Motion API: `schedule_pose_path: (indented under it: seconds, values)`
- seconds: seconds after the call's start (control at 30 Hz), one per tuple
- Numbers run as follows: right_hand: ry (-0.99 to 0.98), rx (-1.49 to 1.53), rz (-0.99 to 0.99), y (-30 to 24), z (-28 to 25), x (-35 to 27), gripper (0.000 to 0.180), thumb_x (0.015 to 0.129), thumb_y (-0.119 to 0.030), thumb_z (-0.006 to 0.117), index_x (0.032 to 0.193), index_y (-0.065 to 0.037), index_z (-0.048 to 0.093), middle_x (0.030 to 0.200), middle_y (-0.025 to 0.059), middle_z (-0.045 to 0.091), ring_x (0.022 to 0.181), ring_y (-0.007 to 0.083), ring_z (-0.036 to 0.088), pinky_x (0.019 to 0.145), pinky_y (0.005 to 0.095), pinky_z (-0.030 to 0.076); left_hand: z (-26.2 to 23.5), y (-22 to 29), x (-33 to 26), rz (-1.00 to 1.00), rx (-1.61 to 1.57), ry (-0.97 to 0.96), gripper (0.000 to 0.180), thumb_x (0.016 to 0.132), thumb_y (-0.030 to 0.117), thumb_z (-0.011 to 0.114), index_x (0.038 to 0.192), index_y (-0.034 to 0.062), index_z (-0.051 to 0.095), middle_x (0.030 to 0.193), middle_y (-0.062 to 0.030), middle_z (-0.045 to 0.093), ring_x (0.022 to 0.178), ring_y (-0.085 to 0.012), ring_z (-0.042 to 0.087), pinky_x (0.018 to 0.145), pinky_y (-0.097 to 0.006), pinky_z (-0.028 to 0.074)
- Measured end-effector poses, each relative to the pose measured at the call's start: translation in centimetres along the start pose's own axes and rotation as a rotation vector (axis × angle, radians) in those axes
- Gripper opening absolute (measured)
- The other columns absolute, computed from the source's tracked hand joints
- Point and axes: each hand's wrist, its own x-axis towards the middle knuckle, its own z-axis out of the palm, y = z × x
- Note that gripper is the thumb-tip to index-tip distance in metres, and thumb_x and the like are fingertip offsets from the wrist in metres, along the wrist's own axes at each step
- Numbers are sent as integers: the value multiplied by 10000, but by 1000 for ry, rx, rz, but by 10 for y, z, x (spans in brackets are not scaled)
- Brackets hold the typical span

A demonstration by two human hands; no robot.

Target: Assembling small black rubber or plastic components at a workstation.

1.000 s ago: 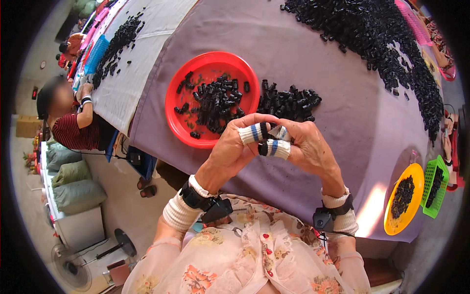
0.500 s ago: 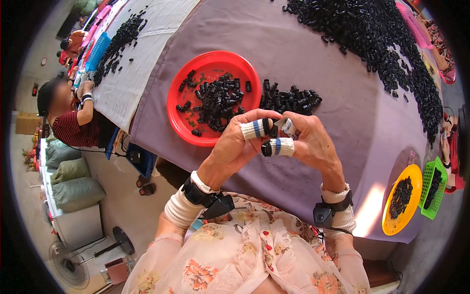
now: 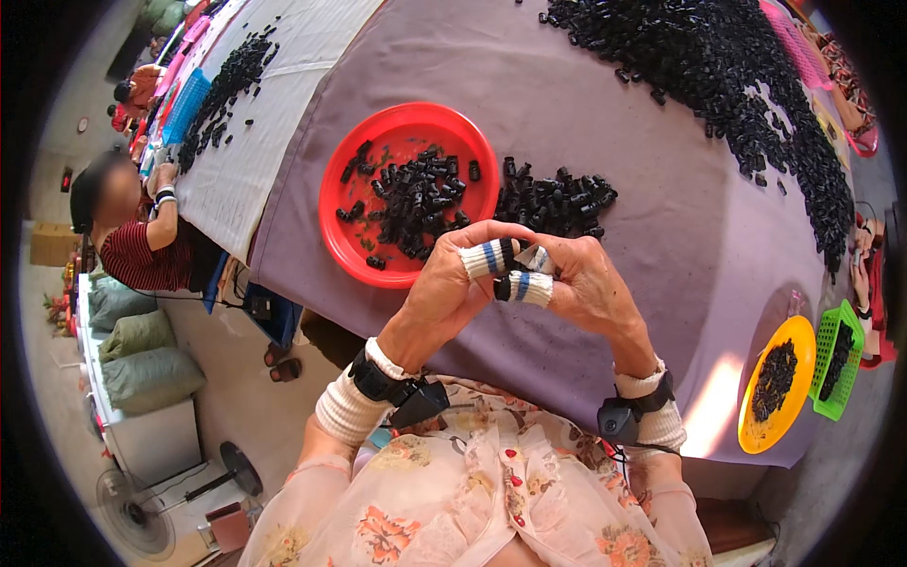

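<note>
My left hand [image 3: 444,283] and my right hand [image 3: 595,288] meet over the near side of the table, both closed in a pinch. A small black plastic part is between their fingertips, mostly hidden by them. Knitted white sleeves with blue stripes and black ends cover both thumbs, and a whitish wrap is on a right finger. Just beyond my left hand lies a red round tray [image 3: 337,241] with a heap of small black cylindrical parts [image 3: 420,194] in it. Beside its right rim, a smaller pile of black parts [image 3: 557,200] rests on the cloth.
A large spread of black parts [image 3: 699,71] covers the far right. At right stand a yellow tray [image 3: 803,354] and a green basket [image 3: 847,383], both holding dark pieces. A person in a striped shirt [image 3: 142,255] works at the left table. A fan [image 3: 132,510] stands lower left.
My hands have drawn closer together, fingertips now overlapping, so the black part that showed between them is mostly covered. The view has shifted slightly.
</note>
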Motion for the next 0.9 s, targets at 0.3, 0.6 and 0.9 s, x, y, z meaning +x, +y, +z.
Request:
schedule_pose_path:
  seconds: [0.3,0.6,0.9]
  values:
    - [54,100,45,8,-5,3,354,672,-290,738,695,-11,522,535,32,441,503,100,379,457,280,335,7,6,3,-24,-138,-9,258,856,123,558,1076,-14,548,935,-89,616,827,-144,611,758,-285,506]
    - [1,63,94,0,-8,7,439,620,-357,762,687,0,516,553,32,443,522,110,393,467,290,342,5,5,3,-28,-151,21,246,866,116,535,1073,-15,543,941,-96,622,822,-150,622,734,-281,525]
    - [-9,54,100,6,-6,8,435,640,-353,758,708,11,530,559,39,459,529,105,401,478,290,361,7,6,2,-18,-105,42,235,866,121,533,1061,-9,554,950,-94,623,833,-150,622,732,-278,523]
